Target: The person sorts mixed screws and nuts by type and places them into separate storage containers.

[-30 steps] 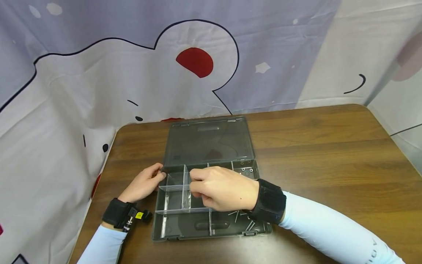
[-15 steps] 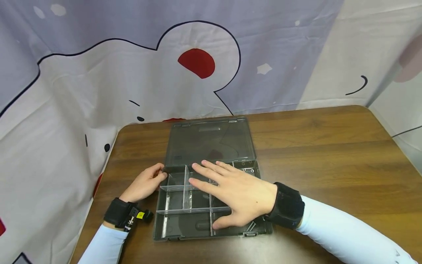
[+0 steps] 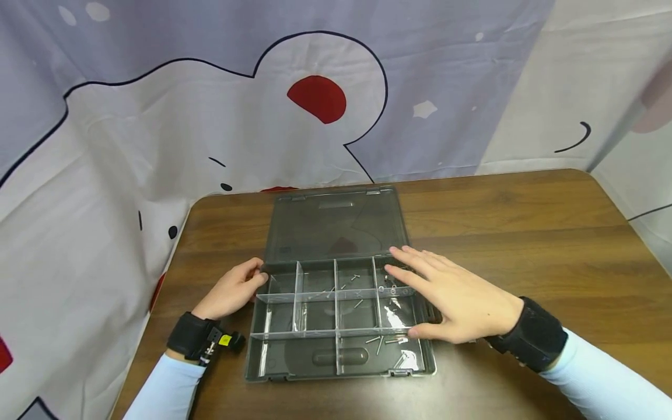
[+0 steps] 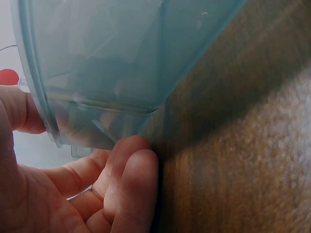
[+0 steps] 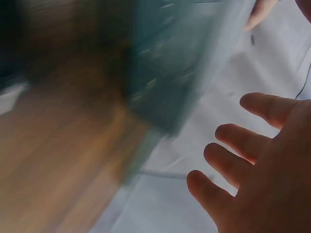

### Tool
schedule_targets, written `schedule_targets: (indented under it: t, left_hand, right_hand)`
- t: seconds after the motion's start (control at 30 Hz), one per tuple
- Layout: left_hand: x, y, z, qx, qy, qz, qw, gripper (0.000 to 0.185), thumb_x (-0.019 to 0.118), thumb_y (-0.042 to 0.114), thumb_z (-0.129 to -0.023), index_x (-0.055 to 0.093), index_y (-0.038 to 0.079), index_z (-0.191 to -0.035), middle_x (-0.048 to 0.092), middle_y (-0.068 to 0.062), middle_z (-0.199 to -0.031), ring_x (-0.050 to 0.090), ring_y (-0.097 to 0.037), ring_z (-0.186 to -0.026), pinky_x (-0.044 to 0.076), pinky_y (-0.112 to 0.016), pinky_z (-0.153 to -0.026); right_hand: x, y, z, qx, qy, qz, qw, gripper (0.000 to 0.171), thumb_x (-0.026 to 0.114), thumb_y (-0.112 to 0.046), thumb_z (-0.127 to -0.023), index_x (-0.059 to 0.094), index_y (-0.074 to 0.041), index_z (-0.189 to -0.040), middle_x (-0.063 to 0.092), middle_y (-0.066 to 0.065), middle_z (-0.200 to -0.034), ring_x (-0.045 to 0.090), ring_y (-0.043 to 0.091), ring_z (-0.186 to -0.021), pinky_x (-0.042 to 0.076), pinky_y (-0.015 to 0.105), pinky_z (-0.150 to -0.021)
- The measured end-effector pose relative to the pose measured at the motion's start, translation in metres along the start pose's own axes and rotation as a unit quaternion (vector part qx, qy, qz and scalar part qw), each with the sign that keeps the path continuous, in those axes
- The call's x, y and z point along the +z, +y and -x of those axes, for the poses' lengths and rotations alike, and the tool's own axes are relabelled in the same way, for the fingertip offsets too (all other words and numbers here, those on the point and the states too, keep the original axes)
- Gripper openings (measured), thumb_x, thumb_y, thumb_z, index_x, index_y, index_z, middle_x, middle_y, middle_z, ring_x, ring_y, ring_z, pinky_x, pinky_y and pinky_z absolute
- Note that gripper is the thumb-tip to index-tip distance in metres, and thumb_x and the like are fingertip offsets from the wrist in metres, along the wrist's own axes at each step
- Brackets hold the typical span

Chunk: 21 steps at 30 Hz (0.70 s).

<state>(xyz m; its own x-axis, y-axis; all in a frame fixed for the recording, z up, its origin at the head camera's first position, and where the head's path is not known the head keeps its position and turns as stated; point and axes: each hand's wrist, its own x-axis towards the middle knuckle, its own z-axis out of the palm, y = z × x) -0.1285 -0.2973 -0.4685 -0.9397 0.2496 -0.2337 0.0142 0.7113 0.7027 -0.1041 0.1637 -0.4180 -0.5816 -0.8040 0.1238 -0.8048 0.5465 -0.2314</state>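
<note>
A grey see-through compartment box (image 3: 294,357) lies on the table, its hinged lid (image 3: 336,224) folded back flat. Small screws (image 3: 379,345) are scattered in the front right compartment, and some lie in the middle ones. Nuts (image 3: 394,290) sit in the back right compartment. My left hand (image 3: 231,291) holds the box at its back left corner; in the left wrist view the thumb is at the rim and the curled fingers (image 4: 138,179) touch the outside low down. With fingers spread and nothing in it, my right hand (image 3: 457,294) hovers over the box's right edge.
The wooden table (image 3: 525,233) extends to the right of the box. A patterned cloth (image 3: 446,87) hangs behind the table and along its left side. Clear dividers (image 3: 315,335) split the box into several compartments.
My right hand has uncurled its fingers and moved right, from over the middle of the box to its right edge, uncovering the compartments. My left hand has stayed at the corner.
</note>
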Motion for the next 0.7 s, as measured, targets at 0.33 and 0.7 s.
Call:
schedule_targets:
  t: [0.33,0.7]
  left_hand:
    - [0.001,0.001,-0.001,-0.002,-0.002,0.002,1.0,0.013,0.049,0.019,-0.105,0.055,0.009,-0.109,0.047,-0.004,-0.082,0.064,-0.02,-0.07,0.054,-0.034,-0.068]
    - [0.0,0.001,0.0,-0.003,-0.004,0.004,1.0,0.015,0.047,0.018,-0.105,0.057,0.008,-0.111,0.053,-0.007,-0.081,0.064,-0.02,-0.071,0.054,-0.035,-0.069]
  right_hand:
    - [0.019,0.027,0.065,0.049,0.043,0.017,0.998,0.085,0.084,-0.054,-0.08,0.054,-0.013,-0.148,0.047,0.009,-0.157,0.053,0.027,-0.138,0.047,0.05,-0.106]
    - [0.04,0.026,0.081,-0.003,0.135,0.052,0.989,0.019,0.07,-0.026,-0.096,0.073,-0.01,-0.107,0.06,-0.004,-0.108,0.06,0.008,-0.091,0.054,0.028,-0.078]
